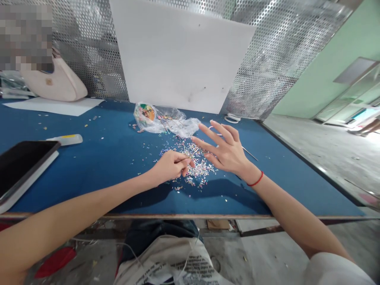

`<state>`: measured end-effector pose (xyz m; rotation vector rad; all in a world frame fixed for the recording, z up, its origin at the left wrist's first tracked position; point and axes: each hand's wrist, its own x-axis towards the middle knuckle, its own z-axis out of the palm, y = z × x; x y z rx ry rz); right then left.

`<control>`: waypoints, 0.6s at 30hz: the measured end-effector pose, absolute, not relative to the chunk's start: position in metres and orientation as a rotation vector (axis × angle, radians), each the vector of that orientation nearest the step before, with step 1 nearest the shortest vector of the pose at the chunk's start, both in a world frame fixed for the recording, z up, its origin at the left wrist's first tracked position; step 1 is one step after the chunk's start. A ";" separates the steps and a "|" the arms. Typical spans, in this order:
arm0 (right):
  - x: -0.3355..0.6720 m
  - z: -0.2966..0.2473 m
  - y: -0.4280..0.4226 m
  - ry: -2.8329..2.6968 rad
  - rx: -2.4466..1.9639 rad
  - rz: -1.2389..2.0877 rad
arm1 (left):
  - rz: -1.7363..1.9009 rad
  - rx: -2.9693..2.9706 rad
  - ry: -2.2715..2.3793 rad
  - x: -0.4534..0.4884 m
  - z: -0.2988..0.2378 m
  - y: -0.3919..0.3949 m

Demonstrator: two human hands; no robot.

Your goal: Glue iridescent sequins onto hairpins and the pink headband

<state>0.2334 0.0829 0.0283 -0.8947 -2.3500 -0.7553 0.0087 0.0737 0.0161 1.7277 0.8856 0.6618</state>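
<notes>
My left hand (172,165) is closed in a pinch on a thin needle (194,152) that points up and to the right. My right hand (224,148) hovers just beyond the needle's tip with its fingers spread and holds nothing; a red string circles its wrist. Both hands are over a scatter of small shiny sequins (197,168) on the blue table (113,158). Just behind them lies a crumpled clear plastic bag (166,120) with more sequins and a round colourful item inside.
A dark tablet (20,164) lies at the left edge, with a white tube (67,139) beside it. A white board (181,59) leans on a perforated metal wall. A pink bag (56,83) and a white sheet (53,105) sit at back left. A thin rod (249,153) lies right of my hand.
</notes>
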 end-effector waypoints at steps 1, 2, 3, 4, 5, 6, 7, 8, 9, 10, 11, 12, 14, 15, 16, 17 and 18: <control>0.235 0.029 0.083 -2.342 -0.890 -0.763 | 0.650 1.697 0.887 0.009 0.017 0.073; 0.236 0.029 0.083 -2.330 -0.885 -0.768 | 0.642 1.673 0.890 0.009 0.017 0.073; 0.236 0.029 0.083 -2.326 -0.878 -0.772 | 0.639 1.659 0.894 0.009 0.018 0.073; 0.237 0.029 0.083 -2.331 -0.871 -0.777 | 0.638 1.651 0.896 0.009 0.018 0.073; 0.237 0.029 0.084 -2.342 -0.865 -0.780 | 0.638 1.649 0.895 0.009 0.018 0.073; 0.237 0.030 0.084 -2.352 -0.865 -0.775 | 0.640 1.650 0.893 0.009 0.018 0.073; 0.237 0.030 0.084 -2.354 -0.872 -0.764 | 0.643 1.654 0.890 0.009 0.018 0.073; 0.237 0.030 0.084 -2.344 -0.881 -0.743 | 0.642 1.657 0.888 0.009 0.018 0.073; 0.237 0.030 0.084 -2.328 -0.893 -0.714 | 0.641 1.659 0.886 0.009 0.018 0.073; 0.238 0.030 0.084 -2.309 -0.902 -0.682 | 0.640 1.660 0.886 0.009 0.018 0.072; 0.238 0.030 0.084 -2.298 -0.907 -0.653 | 0.644 1.661 0.888 0.009 0.018 0.072; 0.239 0.030 0.084 -2.301 -0.906 -0.630 | 0.647 1.665 0.892 0.009 0.018 0.072; 0.239 0.030 0.084 -2.331 -0.879 -0.607 | 0.655 1.684 0.901 0.009 0.017 0.073; 0.239 0.030 0.084 -2.345 -0.863 -0.597 | 0.661 1.700 0.906 0.009 0.017 0.073; 0.238 0.030 0.084 -2.345 -0.852 -0.582 | 0.670 1.721 0.909 0.009 0.016 0.073; 0.237 0.030 0.084 -2.323 -0.854 -0.559 | 0.683 1.750 0.913 0.009 0.015 0.074; 0.235 0.030 0.084 -2.279 -0.869 -0.524 | 0.695 1.786 0.918 0.009 0.014 0.074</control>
